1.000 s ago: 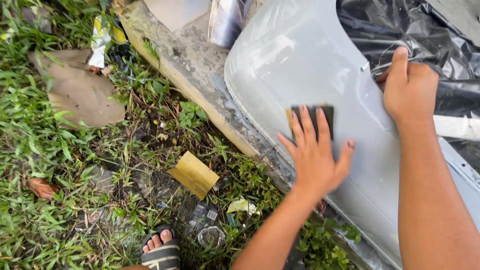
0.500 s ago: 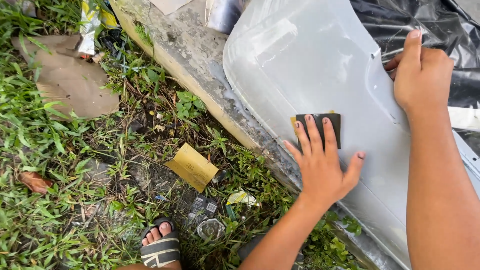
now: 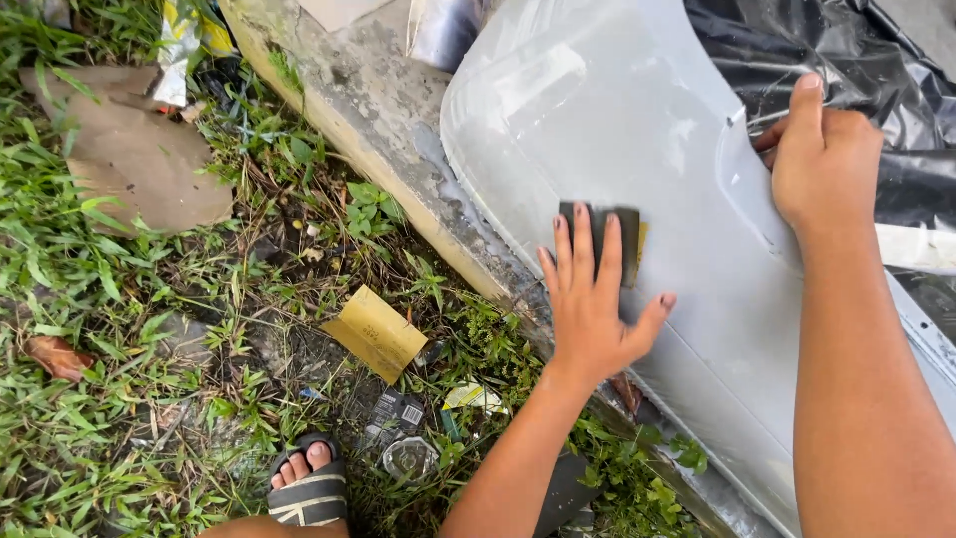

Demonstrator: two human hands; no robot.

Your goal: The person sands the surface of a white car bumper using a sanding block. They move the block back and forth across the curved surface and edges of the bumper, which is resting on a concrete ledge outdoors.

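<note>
Sandpaper (image 3: pixel 615 237): pressed flat under my left hand (image 3: pixel 590 304) on the grey panel (image 3: pixel 637 130)
Right hand (image 3: pixel 822 164): I see it curled, gripping the panel edge

Bare grey panel (image 3: pixel 637 110) lies open above the sandpaper (image 3: pixel 609 239) (concrete kerb (image 3: pixel 388 130) bounds its left edge)

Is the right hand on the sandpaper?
No: the right hand grips the grey panel's edge; the left hand presses the sandpaper.

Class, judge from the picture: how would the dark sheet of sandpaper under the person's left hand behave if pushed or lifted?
The sandpaper probably flexes easily, since it lies flat against the curved grey panel. It likely grips rather than slides, pinned beneath the left hand. Thin as it looks, it is probably very light.
</note>
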